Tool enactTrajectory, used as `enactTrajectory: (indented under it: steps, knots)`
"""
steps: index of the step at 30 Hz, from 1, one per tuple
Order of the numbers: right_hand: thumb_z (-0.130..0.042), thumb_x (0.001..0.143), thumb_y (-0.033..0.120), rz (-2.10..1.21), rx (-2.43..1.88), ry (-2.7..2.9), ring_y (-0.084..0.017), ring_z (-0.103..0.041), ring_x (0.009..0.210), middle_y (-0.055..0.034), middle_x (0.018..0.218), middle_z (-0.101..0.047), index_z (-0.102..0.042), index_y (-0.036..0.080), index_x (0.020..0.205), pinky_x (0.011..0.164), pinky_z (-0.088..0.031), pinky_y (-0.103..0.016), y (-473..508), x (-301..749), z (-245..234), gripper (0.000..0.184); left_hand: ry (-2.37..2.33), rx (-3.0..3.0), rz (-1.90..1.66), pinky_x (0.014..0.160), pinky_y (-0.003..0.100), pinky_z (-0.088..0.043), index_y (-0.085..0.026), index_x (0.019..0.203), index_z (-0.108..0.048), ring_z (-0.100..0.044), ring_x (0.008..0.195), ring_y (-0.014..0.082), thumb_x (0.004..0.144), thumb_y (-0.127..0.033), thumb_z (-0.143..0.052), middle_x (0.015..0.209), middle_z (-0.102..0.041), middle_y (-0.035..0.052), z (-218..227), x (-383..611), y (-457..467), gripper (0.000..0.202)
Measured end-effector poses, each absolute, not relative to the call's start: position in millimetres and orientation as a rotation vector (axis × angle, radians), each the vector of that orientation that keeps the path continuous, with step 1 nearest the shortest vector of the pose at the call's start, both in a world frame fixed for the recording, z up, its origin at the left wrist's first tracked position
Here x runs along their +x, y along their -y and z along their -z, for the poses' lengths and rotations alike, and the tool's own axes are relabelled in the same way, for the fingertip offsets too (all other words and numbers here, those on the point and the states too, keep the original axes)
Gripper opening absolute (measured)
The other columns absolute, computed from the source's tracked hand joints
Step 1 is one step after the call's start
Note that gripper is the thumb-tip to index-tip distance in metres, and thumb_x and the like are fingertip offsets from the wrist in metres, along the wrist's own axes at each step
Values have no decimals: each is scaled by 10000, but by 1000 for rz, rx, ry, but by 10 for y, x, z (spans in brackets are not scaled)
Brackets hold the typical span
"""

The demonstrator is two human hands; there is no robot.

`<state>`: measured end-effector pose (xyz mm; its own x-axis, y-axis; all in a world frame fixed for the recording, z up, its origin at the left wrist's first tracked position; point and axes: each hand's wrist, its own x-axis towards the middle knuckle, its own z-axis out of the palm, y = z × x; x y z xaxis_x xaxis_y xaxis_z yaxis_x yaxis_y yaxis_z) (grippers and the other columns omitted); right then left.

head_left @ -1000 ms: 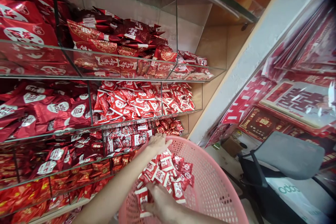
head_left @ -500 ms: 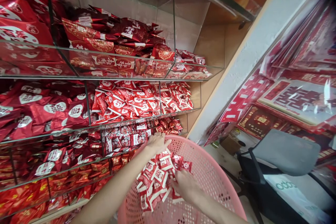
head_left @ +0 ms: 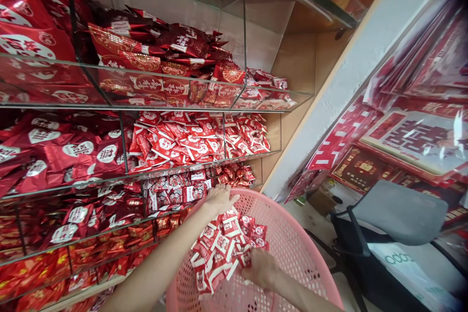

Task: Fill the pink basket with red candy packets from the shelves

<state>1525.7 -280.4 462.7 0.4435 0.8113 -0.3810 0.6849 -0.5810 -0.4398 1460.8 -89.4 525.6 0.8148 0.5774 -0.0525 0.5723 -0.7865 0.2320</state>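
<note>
Inside a pink perforated plastic basket (head_left: 296, 234) lies a pile of small red-and-white wrapped candies (head_left: 219, 246). My left hand (head_left: 219, 199) grips the basket's far rim, its thumb lying along the inner side and the other fingers over the edge. At the right side of the pile, my right hand (head_left: 259, 269) is closed, its curled fingers against a wrapped candy that is partly hidden by them. How many candies are under that hand cannot be seen.
Glass-fronted shelves (head_left: 175, 168) on the left hold many red wrapped packets in divided bins. A pale post (head_left: 314, 122) ends the shelving. To the right stand a grey-backed chair (head_left: 402, 209) with a white bag (head_left: 409, 268) on it and hanging red decorations (head_left: 417, 141).
My right hand has shifted slightly down and closed more, uncovering candies on the right of the pile. My left hand stays on the rim.
</note>
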Motion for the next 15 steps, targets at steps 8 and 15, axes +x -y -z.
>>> enactTrajectory:
  steps: [8,15]
  knots:
    - [-608,489,231,-1136,-2529,1378,-183,-559,436,-10,432,-543,-562,187,470,410,-395,-253,2892,15278,-4866,67,-882,2761,-40,813,393,-397,-133,1068,-476,-508,994,261,767,-631,-111,1057,-561,155,-5253,14610,896,687]
    - [-588,543,292,-1403,-2549,1566,-200,-606,581,-47,603,-620,-642,139,636,502,-449,-262,2930,15114,-5194,188,-892,2763,-31,811,392,-398,-140,1093,-464,-500,1007,262,763,-638,-115,1089,-548,150,-5234,14614,888,692]
